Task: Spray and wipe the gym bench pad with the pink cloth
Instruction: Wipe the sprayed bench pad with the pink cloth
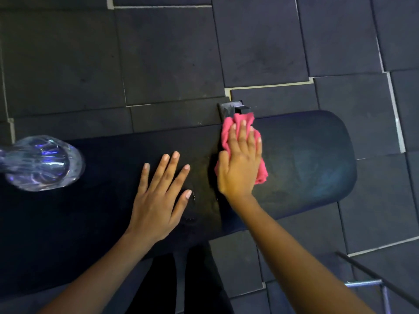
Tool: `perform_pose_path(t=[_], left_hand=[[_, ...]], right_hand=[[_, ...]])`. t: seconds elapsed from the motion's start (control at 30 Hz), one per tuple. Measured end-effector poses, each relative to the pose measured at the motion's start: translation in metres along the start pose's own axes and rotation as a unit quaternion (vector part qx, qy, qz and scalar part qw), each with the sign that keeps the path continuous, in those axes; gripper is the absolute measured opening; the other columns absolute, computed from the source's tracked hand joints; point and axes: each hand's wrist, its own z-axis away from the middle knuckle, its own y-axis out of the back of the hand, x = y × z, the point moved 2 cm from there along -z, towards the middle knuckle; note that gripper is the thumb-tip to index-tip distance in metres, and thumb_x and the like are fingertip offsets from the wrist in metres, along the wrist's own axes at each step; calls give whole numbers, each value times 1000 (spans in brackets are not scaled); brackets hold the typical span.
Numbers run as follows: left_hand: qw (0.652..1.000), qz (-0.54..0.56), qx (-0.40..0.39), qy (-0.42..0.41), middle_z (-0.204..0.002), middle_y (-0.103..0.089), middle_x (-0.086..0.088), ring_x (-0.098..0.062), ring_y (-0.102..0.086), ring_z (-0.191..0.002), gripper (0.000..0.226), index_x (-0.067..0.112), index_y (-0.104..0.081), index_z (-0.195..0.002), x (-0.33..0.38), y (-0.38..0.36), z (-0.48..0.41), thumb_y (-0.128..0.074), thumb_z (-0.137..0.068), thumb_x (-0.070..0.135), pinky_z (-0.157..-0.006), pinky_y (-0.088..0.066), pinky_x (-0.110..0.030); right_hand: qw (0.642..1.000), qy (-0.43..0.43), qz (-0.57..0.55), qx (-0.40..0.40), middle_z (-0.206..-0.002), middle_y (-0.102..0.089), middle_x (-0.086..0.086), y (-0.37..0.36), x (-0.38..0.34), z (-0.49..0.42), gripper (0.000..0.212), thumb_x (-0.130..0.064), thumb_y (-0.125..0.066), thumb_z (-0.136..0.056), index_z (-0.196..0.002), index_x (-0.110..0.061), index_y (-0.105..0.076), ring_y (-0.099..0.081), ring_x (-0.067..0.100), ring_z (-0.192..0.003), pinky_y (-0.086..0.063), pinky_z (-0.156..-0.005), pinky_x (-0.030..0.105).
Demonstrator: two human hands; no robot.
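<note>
Right hand (241,162) grip: flat palm pressing crumpled pink cloth (229,132) on black padded bench (306,155); left hand (161,196) open, bracing. Clear spray bottle (40,163) set down; wiping apparently midway.

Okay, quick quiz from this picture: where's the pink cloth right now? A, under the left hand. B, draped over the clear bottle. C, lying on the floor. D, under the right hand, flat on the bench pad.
D: the right hand lies flat on the pink cloth, pressing it to the bench pad, while the left hand rests bare on the pad.
</note>
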Motion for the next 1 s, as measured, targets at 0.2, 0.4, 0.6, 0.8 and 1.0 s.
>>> perform_pose_path(t=[0.2, 0.4, 0.6, 0.8, 1.0], left_hand=[[999, -12, 4, 52, -160, -19, -6, -22, -14, -149, 55, 20, -30, -150, -10, -1, 13, -31, -99, 41, -118, -12, -54], [995, 26, 36, 86, -160, -19, -9, -23, -14, -149, 55, 13, -34, -148, -11, -1, 16, -35, -99, 37, -120, -12, -49], [995, 6, 30, 91, -159, -20, -10, -24, -16, -148, 56, 12, -33, -148, -12, 0, 16, -33, -99, 39, -120, -13, -50], [996, 7, 22, 91, -160, -18, -9, -23, -13, -149, 59, 11, -29, -150, -11, -2, 16, -31, -100, 42, -120, -13, -51], [996, 14, 10, 82, -160, -17, -10, -24, -12, -149, 58, 9, -28, -150, -13, -2, 17, -28, -101, 40, -119, -14, -51]], right_hand=[[971, 200, 82, -106, -160, -26, 13, 12, 17, 0, 67, -30, -31, -87, -152, -11, -32, -23, 32, -149, -10, -122, 46], [996, 41, 66, -48, -162, -20, 11, -14, -32, -16, 70, -34, -20, -89, -153, -8, -27, -14, 29, -151, -5, -123, 43], [939, 289, 70, -174, -162, -20, 12, 2, -15, 24, 67, -27, -34, -90, -153, -9, -26, -10, 29, -152, -11, -123, 48], [931, 308, 95, -168, -158, -30, 15, 13, 14, -1, 67, -30, -34, -87, -151, -9, -34, -27, 33, -147, -17, -120, 50], [982, 161, 67, -76, -160, -26, 13, -18, -39, 28, 65, -26, -31, -89, -151, -6, -31, -18, 30, -150, -12, -123, 46]])
